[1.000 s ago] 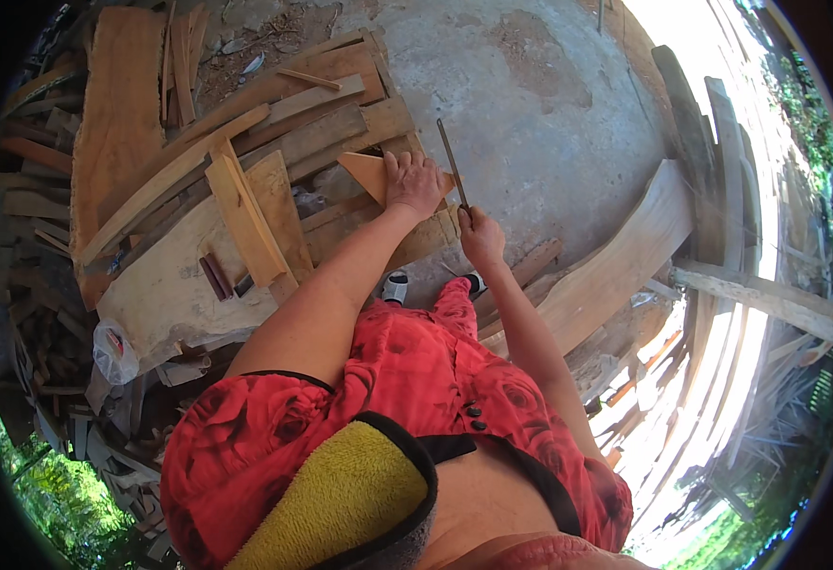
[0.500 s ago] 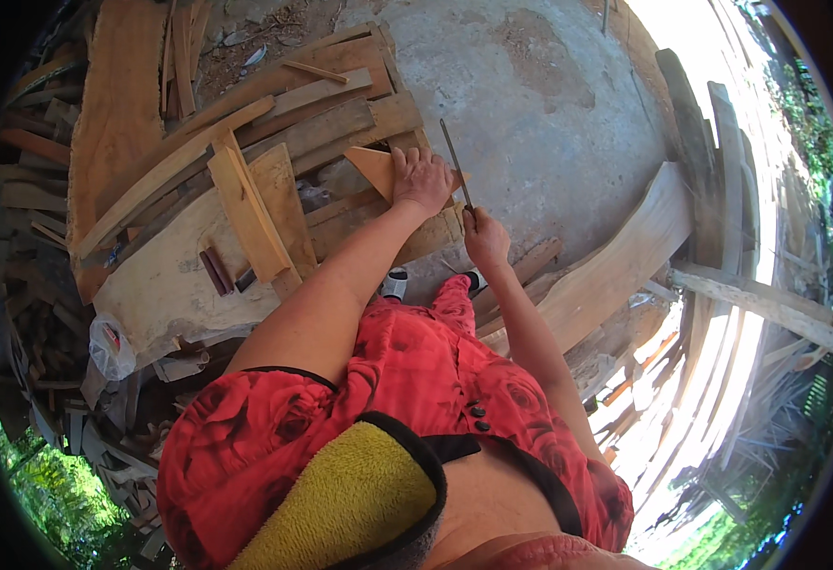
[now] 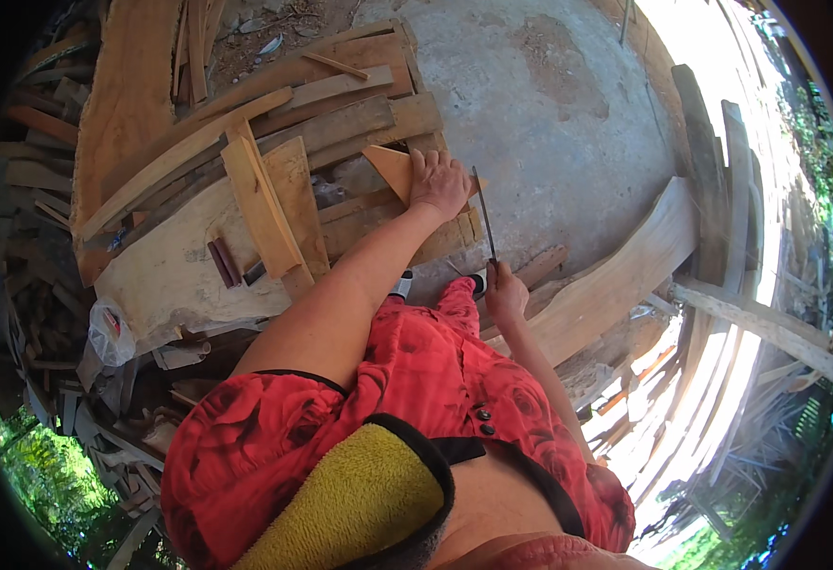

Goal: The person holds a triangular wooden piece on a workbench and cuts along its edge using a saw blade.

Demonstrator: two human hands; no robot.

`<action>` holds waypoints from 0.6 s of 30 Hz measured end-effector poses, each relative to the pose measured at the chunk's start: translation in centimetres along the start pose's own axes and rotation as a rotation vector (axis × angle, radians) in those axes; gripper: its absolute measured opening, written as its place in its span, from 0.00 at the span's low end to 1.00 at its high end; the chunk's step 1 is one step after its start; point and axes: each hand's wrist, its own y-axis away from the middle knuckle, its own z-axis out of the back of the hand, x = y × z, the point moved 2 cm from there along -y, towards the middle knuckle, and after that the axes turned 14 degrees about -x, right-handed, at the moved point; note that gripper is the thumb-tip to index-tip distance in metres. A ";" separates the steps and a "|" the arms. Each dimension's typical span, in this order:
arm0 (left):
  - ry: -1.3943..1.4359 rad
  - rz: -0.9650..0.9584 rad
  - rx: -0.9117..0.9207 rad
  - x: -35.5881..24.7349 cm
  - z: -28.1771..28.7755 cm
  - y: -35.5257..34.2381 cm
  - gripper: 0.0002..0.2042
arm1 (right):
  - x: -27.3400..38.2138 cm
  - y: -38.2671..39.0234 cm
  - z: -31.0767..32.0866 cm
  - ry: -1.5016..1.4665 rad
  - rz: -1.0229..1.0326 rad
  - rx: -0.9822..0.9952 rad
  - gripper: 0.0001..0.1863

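The triangular wood offcut [image 3: 390, 169] lay flat on the stacked planks [image 3: 359, 123], pinned under my left hand [image 3: 438, 182], its grip spread across the near edge. It looked light, stiff and splintery, best held by that broad edge. My right hand [image 3: 505, 290] was clenched around the handle of a thin blade [image 3: 483, 214] pointing up beside it.

An outdoor woodworking yard: rough planks [image 3: 274, 104] and offcuts lie heaped past the fingers [image 3: 431, 161] of the left hand, a broad pale slab [image 3: 165, 271] sits to their left, bare concrete ground [image 3: 549, 104] spreads beyond them, long weathered boards [image 3: 625, 271] lean on the right, with green foliage at the edges
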 end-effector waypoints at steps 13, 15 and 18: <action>-0.005 0.022 0.001 0.0 -0.1 -0.1 0.14 | -0.4 -1.9 -1.1 0.003 0.004 0.023 0.15; 0.004 0.025 0.013 -0.2 0.4 -0.5 0.14 | -2.3 1.6 -0.2 0.065 -0.006 0.034 0.14; 0.014 0.025 0.028 0.1 0.5 -0.3 0.14 | -1.3 1.0 0.4 0.065 0.021 0.054 0.15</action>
